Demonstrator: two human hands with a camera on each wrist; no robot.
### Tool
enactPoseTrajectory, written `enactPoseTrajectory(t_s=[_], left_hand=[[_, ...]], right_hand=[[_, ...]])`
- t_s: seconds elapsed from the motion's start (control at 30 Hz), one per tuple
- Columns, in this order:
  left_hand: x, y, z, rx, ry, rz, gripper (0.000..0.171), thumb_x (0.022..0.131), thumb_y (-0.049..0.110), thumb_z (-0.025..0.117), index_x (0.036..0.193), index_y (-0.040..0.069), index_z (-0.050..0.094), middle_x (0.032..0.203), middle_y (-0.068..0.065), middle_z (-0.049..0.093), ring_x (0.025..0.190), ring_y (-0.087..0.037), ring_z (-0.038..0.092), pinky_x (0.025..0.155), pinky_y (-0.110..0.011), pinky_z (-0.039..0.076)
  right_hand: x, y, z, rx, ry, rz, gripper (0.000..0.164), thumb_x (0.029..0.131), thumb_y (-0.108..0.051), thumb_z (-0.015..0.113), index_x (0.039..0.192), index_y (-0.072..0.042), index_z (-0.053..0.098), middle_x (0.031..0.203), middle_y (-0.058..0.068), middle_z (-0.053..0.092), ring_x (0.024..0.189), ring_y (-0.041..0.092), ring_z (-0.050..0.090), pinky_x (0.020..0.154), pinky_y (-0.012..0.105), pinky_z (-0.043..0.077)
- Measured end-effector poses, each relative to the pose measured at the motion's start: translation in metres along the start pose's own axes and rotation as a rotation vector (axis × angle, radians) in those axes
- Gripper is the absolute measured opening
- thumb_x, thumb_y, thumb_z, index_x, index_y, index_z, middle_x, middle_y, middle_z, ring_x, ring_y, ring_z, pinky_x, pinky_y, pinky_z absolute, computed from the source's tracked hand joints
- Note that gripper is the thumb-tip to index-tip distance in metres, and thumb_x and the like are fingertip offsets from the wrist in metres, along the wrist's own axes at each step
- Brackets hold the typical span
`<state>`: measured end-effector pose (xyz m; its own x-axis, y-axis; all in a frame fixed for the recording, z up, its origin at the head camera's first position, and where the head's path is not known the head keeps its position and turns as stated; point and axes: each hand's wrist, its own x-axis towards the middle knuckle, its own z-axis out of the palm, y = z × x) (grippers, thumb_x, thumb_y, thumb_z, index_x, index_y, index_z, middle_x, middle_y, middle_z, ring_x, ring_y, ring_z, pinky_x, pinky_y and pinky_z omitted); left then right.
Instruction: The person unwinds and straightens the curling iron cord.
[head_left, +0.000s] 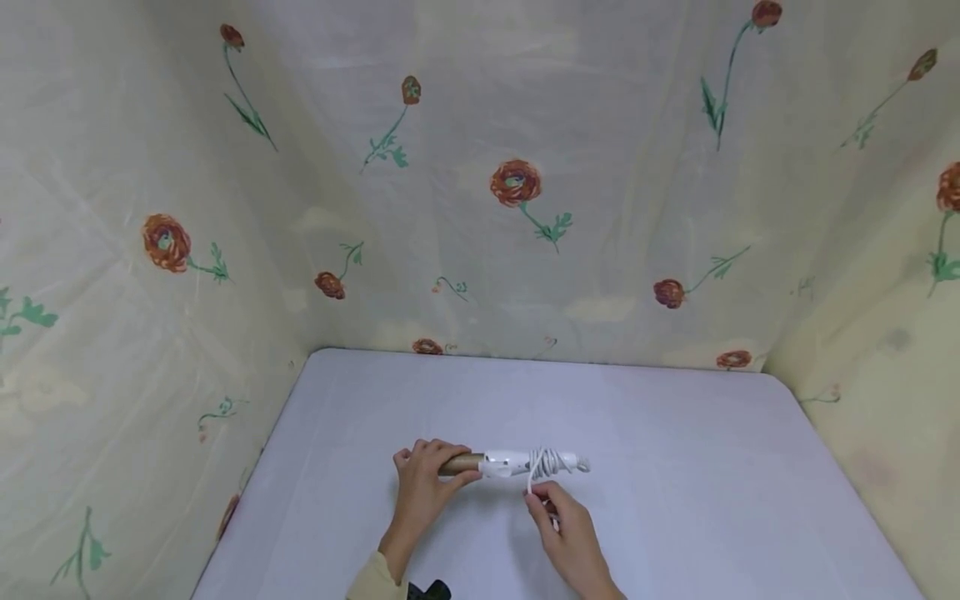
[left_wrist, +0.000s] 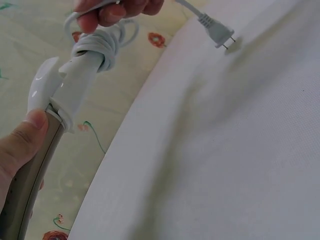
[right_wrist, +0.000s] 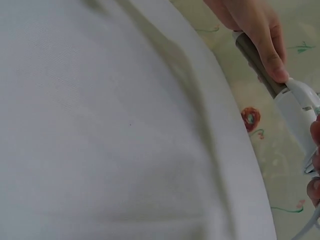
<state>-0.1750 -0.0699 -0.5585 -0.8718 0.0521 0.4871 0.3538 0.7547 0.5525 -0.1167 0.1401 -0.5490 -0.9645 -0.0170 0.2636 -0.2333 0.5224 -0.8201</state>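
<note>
A curling iron [head_left: 507, 463] with a brown-gold barrel and white handle lies crosswise above the table in the head view. My left hand [head_left: 426, 485] grips it by the barrel, and the left wrist view shows the thumb [left_wrist: 36, 120] beside the white lever [left_wrist: 44, 82]. White cord [head_left: 546, 462] is wound in several turns around the handle. With thumb and fingertips my right hand [head_left: 568, 533] pinches the loose stretch of cord just below those turns. The two-pin plug [left_wrist: 219, 33] dangles past the right fingers in the left wrist view.
A white table [head_left: 675, 467] with rounded corners lies beneath both hands. Flower-patterned cloth [head_left: 592, 183] hangs behind it and on both sides. A small black object [head_left: 430, 590] shows by the left sleeve [head_left: 377, 580] at the bottom edge.
</note>
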Motion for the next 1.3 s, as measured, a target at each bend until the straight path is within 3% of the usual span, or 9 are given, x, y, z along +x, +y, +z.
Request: enactPoseTrajectory(t_s=[0.17,0.27,0.47,0.63,0.9,1.1,1.3], left_hand=[[0.001,-0.001,-0.001,0.002,0.014,0.007,0.039,0.064,0.049,0.078,0.096,0.028,0.073,0.088,0.010,0.069,0.082,-0.010,0.052,0.081,-0.040,0.022],[0.001,-0.001,-0.002,0.000,0.010,0.009,0.040,0.063,0.049,0.078,0.097,0.028,0.073,0.089,0.011,0.069,0.082,-0.009,0.052,0.081,-0.040,0.022],[0.000,0.000,-0.003,-0.017,-0.010,0.006,0.041,0.064,0.049,0.078,0.098,0.026,0.073,0.090,0.010,0.069,0.083,-0.010,0.052,0.081,-0.041,0.022],[0.001,-0.001,-0.001,-0.012,-0.028,-0.005,0.042,0.066,0.053,0.074,0.099,0.027,0.073,0.091,0.011,0.069,0.084,-0.009,0.052,0.083,-0.040,0.021],[0.001,-0.001,-0.001,-0.006,-0.029,-0.002,0.042,0.065,0.051,0.076,0.099,0.027,0.073,0.090,0.010,0.068,0.084,-0.010,0.051,0.083,-0.041,0.022],[-0.001,-0.002,-0.001,-0.021,-0.036,0.007,0.041,0.064,0.048,0.079,0.098,0.026,0.073,0.090,0.011,0.067,0.083,-0.010,0.051,0.081,-0.041,0.022],[-0.002,-0.004,0.000,-0.032,-0.024,0.036,0.041,0.064,0.046,0.079,0.098,0.025,0.073,0.090,0.011,0.068,0.083,-0.010,0.051,0.080,-0.041,0.022]], right_hand=[[0.004,-0.002,-0.006,0.004,-0.050,-0.045,0.010,0.087,-0.014,0.067,0.081,-0.019,0.060,0.069,-0.009,0.061,0.060,-0.004,0.050,0.053,0.018,0.044],[0.006,-0.003,-0.010,0.006,-0.065,-0.120,0.015,0.084,-0.012,0.070,0.078,-0.019,0.059,0.066,-0.013,0.059,0.057,-0.005,0.048,0.050,0.018,0.043],[0.011,-0.002,-0.015,-0.045,-0.025,-0.301,0.024,0.079,-0.004,0.074,0.071,-0.019,0.057,0.062,-0.015,0.055,0.055,-0.009,0.041,0.048,0.013,0.038],[0.015,-0.001,-0.017,-0.068,0.004,-0.374,0.027,0.076,0.001,0.073,0.069,-0.018,0.056,0.061,-0.015,0.055,0.056,-0.010,0.041,0.050,0.009,0.037],[0.017,-0.007,-0.021,-0.102,-0.002,-0.400,0.021,0.079,-0.002,0.072,0.074,-0.017,0.058,0.066,-0.014,0.057,0.062,-0.009,0.047,0.055,0.010,0.042],[0.016,-0.011,-0.028,-0.145,-0.031,-0.346,0.017,0.083,-0.003,0.067,0.081,-0.019,0.060,0.071,-0.018,0.055,0.065,-0.007,0.049,0.056,0.016,0.047],[0.023,-0.011,-0.038,-0.185,-0.012,-0.394,0.019,0.083,-0.003,0.067,0.083,-0.020,0.060,0.071,-0.020,0.053,0.059,-0.004,0.043,0.052,0.015,0.039]])
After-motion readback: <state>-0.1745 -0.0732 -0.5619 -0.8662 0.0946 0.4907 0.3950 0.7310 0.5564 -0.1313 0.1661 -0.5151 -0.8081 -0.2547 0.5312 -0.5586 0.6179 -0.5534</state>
